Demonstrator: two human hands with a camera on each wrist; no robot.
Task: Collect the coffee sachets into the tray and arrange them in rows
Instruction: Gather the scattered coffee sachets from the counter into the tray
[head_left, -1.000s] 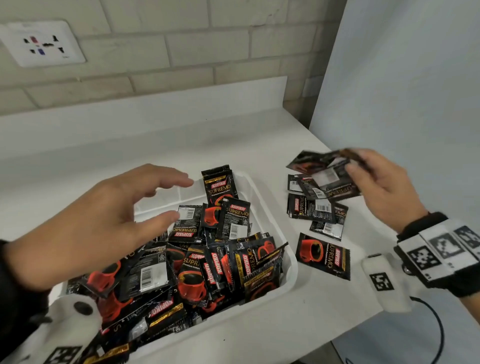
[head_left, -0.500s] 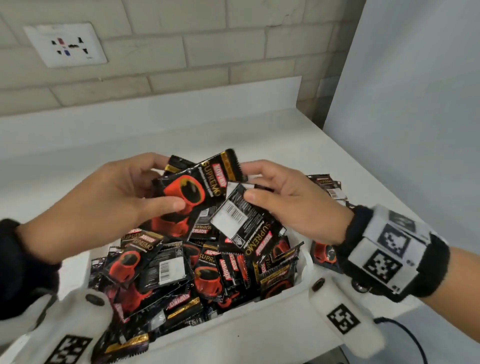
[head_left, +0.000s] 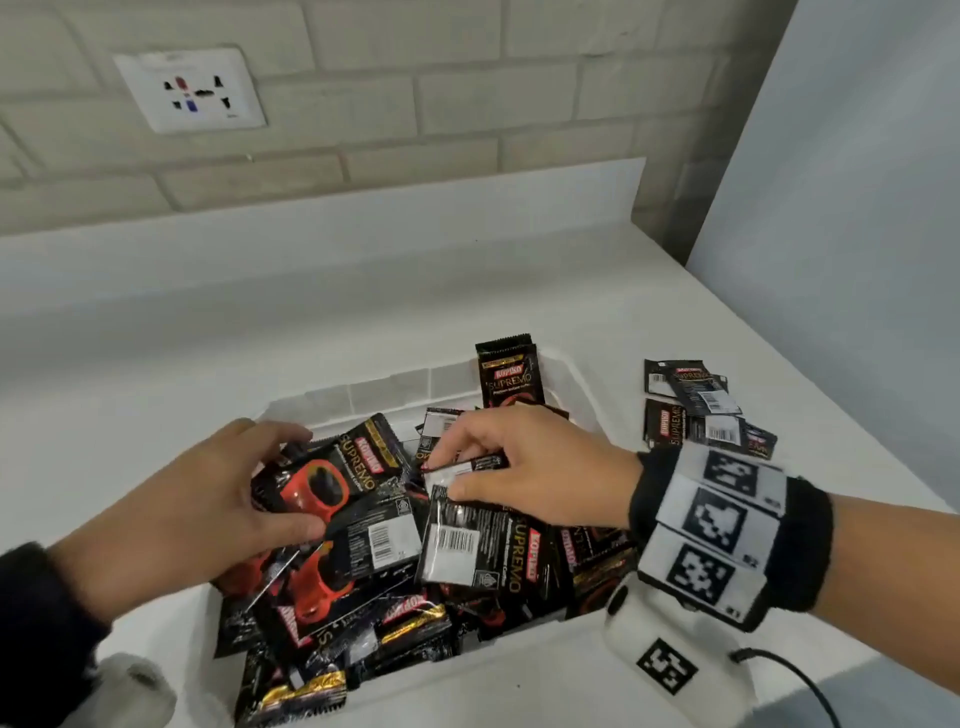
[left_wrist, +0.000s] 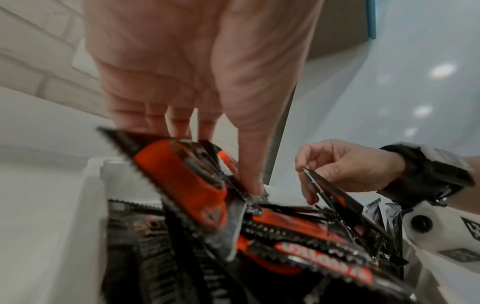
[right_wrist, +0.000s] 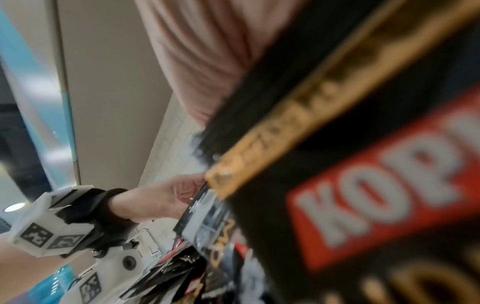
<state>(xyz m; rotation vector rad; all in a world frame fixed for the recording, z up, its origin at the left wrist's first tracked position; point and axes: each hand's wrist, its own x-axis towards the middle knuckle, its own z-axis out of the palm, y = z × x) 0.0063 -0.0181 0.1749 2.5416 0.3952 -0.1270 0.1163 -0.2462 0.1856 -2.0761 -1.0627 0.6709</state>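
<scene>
A white tray (head_left: 363, 397) holds a loose heap of several black coffee sachets (head_left: 395, 629). My left hand (head_left: 298, 480) grips a sachet with a red cup print (head_left: 322, 486) over the tray's left half; the left wrist view shows thumb and fingers (left_wrist: 179, 125) clamping that sachet (left_wrist: 182, 181). My right hand (head_left: 444, 475) pinches the top edge of a sachet lying barcode side up (head_left: 467, 540) over the heap. In the right wrist view this sachet (right_wrist: 363, 164) fills the picture, blurred. One sachet (head_left: 511, 376) stands upright against the tray's far wall.
Several more sachets (head_left: 696, 410) lie on the white counter (head_left: 208, 332) right of the tray. A brick wall with a socket plate (head_left: 189, 88) runs behind. A pale panel (head_left: 857, 260) bounds the counter on the right. A black cable (head_left: 795, 680) hangs at the near right edge.
My right hand came over from the counter with sachets and passed one to my left hand. Both hands have since sunk lower onto the heap in the tray.
</scene>
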